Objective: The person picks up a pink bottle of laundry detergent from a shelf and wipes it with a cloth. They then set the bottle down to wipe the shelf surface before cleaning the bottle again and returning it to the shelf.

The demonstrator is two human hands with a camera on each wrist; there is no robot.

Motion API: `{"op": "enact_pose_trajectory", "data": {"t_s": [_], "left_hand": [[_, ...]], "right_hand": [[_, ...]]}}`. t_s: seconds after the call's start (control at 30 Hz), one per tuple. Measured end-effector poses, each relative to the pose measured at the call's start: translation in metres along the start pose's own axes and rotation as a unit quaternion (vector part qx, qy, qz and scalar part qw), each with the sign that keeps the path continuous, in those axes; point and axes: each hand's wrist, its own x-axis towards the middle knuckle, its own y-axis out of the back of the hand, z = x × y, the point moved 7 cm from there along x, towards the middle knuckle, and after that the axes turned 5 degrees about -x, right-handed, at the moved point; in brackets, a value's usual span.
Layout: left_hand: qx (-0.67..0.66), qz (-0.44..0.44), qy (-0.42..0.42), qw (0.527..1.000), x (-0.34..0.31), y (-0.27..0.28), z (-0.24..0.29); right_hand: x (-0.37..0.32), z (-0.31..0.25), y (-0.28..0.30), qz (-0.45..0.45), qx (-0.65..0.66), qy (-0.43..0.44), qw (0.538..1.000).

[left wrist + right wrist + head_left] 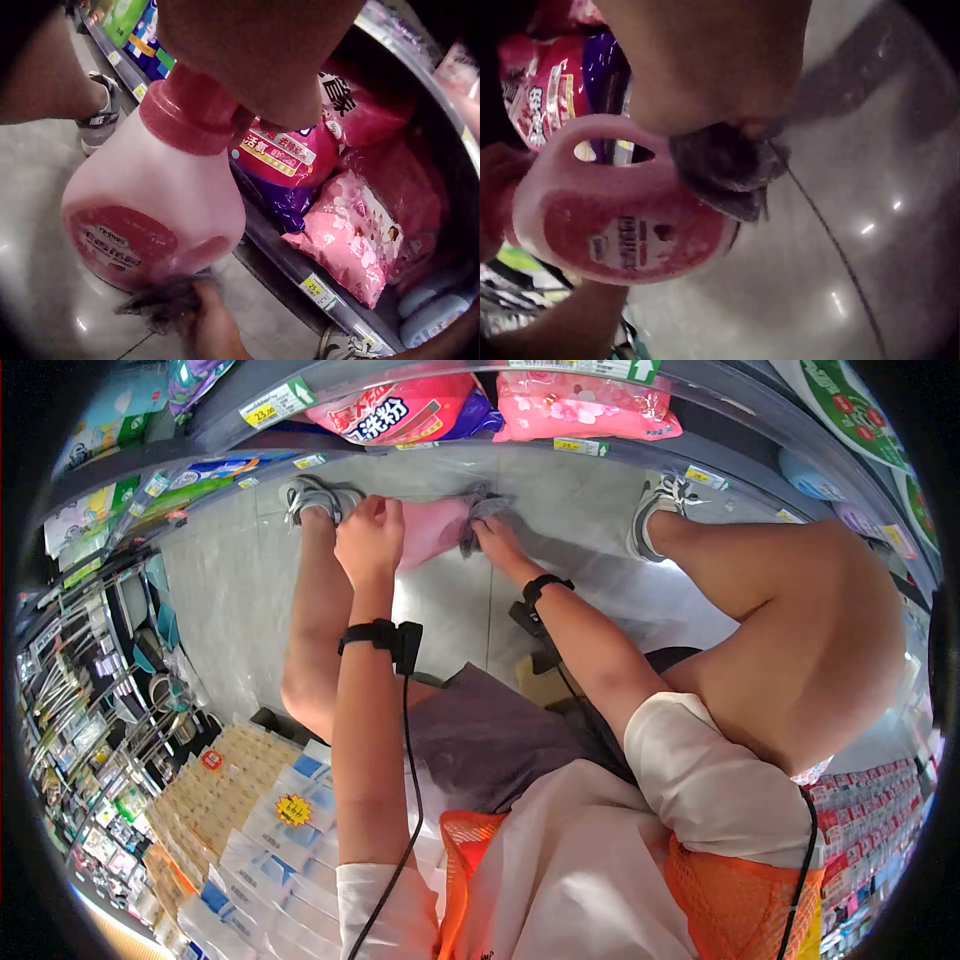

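Observation:
A pink laundry detergent bottle (pixel 432 525) lies tilted over the floor, its base toward my right hand. My left hand (pixel 370 545) grips it by the dark pink cap (pixel 191 112), which shows in the left wrist view. With my right hand (pixel 503 545) I hold a dark grey cloth (pixel 484 510) against the bottle's base. In the right wrist view the cloth (pixel 724 169) is bunched under the fingers, and the bottle's red label (pixel 630 232) and handle opening face the camera. My right fingertips are partly hidden by the cloth.
Ahead is a low shelf with pink washing powder bags (pixel 590 405) and price tags (pixel 580 447). Grey floor tiles (pixel 440 610) lie below, between the person's two shoes (pixel 655 515). Stacked packs (pixel 280 830) stand behind at left, and racks of goods line the far left.

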Motion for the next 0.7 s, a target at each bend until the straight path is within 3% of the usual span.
{"op": "enact_pose_trajectory", "data": {"t_s": [0.07, 0.17, 0.27, 0.37, 0.57, 0.6, 0.7], "left_hand": [[-0.002, -0.002, 0.011, 1.000, 0.000, -0.002, -0.003], [-0.005, 0.000, 0.020, 1.000, -0.001, -0.001, -0.004], [-0.012, 0.000, 0.023, 1.000, 0.002, -0.002, -0.005], [-0.008, -0.001, 0.025, 1.000, 0.001, -0.003, -0.007], [-0.012, -0.005, 0.021, 1.000, 0.000, -0.005, -0.003], [-0.014, 0.004, 0.018, 1.000, 0.000, -0.002, -0.005], [-0.019, 0.009, 0.009, 1.000, -0.001, 0.001, -0.003]], "right_hand": [[0.009, -0.013, 0.011, 0.015, 0.061, -0.121, 0.991], [0.004, -0.036, 0.029, 0.063, 0.058, -0.165, 0.983], [-0.005, -0.046, 0.029, 0.159, 0.047, -0.145, 0.975], [-0.022, -0.054, 0.020, 0.129, 0.218, -0.214, 0.943], [-0.046, -0.113, 0.036, 0.232, 0.296, -0.174, 0.910], [-0.048, -0.115, 0.035, 0.248, 0.253, -0.176, 0.918], [-0.035, -0.125, 0.044, 0.225, 0.321, -0.086, 0.916]]}}
